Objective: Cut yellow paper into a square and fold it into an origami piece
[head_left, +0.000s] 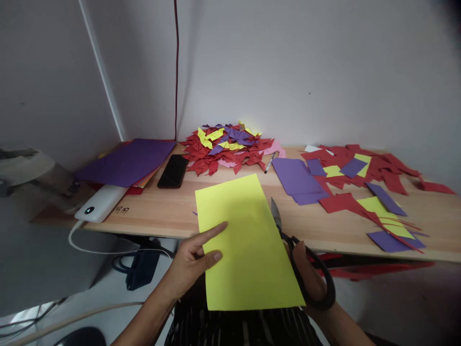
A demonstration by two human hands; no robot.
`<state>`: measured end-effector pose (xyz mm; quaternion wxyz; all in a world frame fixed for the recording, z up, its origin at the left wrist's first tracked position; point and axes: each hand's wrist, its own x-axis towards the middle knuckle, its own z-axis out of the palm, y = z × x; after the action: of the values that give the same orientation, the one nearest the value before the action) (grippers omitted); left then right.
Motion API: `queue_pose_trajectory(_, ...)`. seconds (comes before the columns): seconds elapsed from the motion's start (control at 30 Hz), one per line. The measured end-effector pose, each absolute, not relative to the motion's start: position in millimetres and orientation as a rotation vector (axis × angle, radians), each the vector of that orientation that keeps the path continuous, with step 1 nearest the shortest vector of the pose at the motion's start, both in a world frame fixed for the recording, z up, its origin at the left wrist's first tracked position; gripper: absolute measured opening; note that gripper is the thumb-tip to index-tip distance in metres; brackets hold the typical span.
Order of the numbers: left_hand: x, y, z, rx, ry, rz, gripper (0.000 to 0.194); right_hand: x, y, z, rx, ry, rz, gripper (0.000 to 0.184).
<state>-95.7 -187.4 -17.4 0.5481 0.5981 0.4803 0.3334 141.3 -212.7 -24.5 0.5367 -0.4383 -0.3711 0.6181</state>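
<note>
My left hand [192,259] pinches the left edge of a yellow sheet of paper [245,245], thumb on top and forefinger stretched across it. The sheet hangs over the front edge of the wooden table [169,211]. My right hand [308,276] is closed in the black handles of a pair of scissors [288,240]. Their blades lie along the sheet's right edge, with the tip near the upper right corner. Part of my right hand is hidden behind the sheet.
A pile of folded red, purple and yellow paper pieces [226,149] lies at the back. Left of it are a black phone [173,171], purple sheets [127,162] and a white power bank [101,203]. A pen [269,163] and loose paper scraps [360,187] cover the right side.
</note>
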Motion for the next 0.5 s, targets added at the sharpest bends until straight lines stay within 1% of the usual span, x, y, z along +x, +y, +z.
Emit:
queue_pose_trajectory(0.1,-96.0,-187.6,-18.7,1.420,1.146,0.789,0.060,141.4,-215.0,-25.4,-1.008,-0.789,1.540,0.052)
queue_pose_trajectory(0.2,-95.7,-187.9,-18.6,1.423,1.149,0.792,0.059,144.9,-214.9,-27.4,-1.023,-0.735,1.559,0.051)
queue_pose_trajectory(0.3,-95.0,-187.8,-17.4,1.426,1.137,0.798,0.058,148.1,-211.7,-29.8,-1.037,-0.795,1.555,0.050)
queue_pose_trajectory(0.43,-95.3,-187.4,-17.0,1.431,1.128,0.800,0.057,148.9,-208.6,-34.0,-1.067,-0.879,1.526,0.055)
queue_pose_trajectory(0.5,-96.1,-187.3,-18.1,1.441,1.134,0.793,0.056,150.1,-209.1,-36.2,-1.086,-0.901,1.468,0.051)
